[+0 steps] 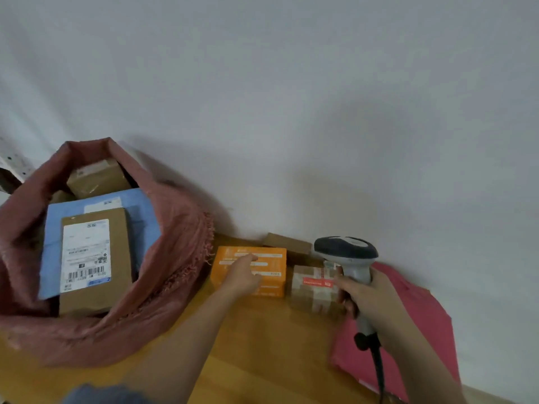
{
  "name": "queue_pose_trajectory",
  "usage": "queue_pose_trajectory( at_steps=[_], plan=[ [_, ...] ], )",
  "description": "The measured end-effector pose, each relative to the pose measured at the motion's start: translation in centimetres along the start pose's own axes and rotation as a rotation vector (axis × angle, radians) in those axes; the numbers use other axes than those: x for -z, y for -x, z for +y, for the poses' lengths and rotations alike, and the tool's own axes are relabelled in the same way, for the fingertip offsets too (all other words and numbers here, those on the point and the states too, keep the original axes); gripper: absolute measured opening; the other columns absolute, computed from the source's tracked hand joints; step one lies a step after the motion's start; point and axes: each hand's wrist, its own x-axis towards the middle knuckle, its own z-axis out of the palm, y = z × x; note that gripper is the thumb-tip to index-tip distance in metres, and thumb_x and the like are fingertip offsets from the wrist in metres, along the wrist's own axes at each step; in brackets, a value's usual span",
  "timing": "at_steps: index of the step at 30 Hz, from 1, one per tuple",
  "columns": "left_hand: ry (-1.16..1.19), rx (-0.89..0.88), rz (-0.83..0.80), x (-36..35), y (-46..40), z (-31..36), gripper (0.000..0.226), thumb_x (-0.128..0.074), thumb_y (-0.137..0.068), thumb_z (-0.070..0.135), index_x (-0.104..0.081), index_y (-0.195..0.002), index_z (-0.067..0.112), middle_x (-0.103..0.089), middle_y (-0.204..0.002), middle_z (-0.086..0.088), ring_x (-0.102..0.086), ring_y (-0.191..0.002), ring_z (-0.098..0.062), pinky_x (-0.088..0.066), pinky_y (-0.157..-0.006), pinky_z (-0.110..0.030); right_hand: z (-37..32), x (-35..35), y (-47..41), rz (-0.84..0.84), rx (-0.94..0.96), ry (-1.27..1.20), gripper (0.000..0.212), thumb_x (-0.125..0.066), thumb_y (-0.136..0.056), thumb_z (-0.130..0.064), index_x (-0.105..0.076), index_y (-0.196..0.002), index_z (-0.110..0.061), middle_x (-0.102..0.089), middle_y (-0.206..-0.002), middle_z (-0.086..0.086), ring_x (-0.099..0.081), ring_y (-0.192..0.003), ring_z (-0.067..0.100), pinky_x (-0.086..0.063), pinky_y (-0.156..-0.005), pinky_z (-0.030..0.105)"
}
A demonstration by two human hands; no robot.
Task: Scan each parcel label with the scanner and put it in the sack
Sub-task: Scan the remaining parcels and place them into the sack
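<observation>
Four parcels, maybe more, already sit in the red sack [163,258]: a brown box with a white label [93,260] on top, a flat blue bag [140,211] under it, and more brown boxes behind. Just right of the sack, on the wooden table [262,345], an orange box [271,275] waits, so the job looks about half done. The left hand [243,279] rests on it with a finger stretched out. Further right of the sack stand a taped brown box [313,290], a small box behind [287,243], and a soft pink bag [423,325]. The right hand [370,295] grips the grey plastic scanner [347,252].
</observation>
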Motion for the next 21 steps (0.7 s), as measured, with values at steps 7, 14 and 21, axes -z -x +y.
queue_pose_trajectory(
  at_steps=[7, 14, 21],
  plan=[
    [-0.391, -0.005, -0.141, -0.5, -4.6, -3.2, 0.091, -0.066, -0.088, 0.018, -0.005, -0.156, 0.019, 0.001, -0.164, -0.005, -0.007, -0.150, -0.027, -0.016, -0.121, -0.041, 1.0, -2.1, -2.2, 0.057, -0.064, 0.064, 0.013, -0.067, -0.088, -0.020, -0.063, -0.088, -0.008, -0.062, -0.051, -0.004, -0.051, -0.043, 0.004, -0.043, -0.047, 0.022],
    [-0.636, -0.054, -0.069, -2.4, -4.3, -5.5, 0.092, -0.065, -0.088, 0.017, -0.002, -0.155, 0.023, -0.023, -0.152, -0.016, -0.030, -0.136, -0.034, -0.028, -0.111, -0.045, 1.9, -3.8, -3.2, 0.103, -0.143, 0.075, 0.010, -0.067, -0.088, -0.014, -0.063, -0.081, -0.007, -0.065, -0.058, 0.002, -0.051, -0.042, 0.008, -0.043, -0.047, 0.025],
    [-0.613, -0.097, -0.119, -0.8, -8.0, -6.2, 0.135, -0.087, -0.067, 0.033, 0.017, -0.153, 0.030, 0.018, -0.160, -0.012, 0.011, -0.148, -0.035, 0.002, -0.119, -0.048, 1.9, -5.4, -3.0, 0.077, -0.174, 0.112, 0.015, -0.067, -0.088, -0.013, -0.063, -0.075, -0.007, -0.065, -0.054, 0.002, -0.050, -0.041, 0.010, -0.045, -0.045, 0.024]
  ],
)
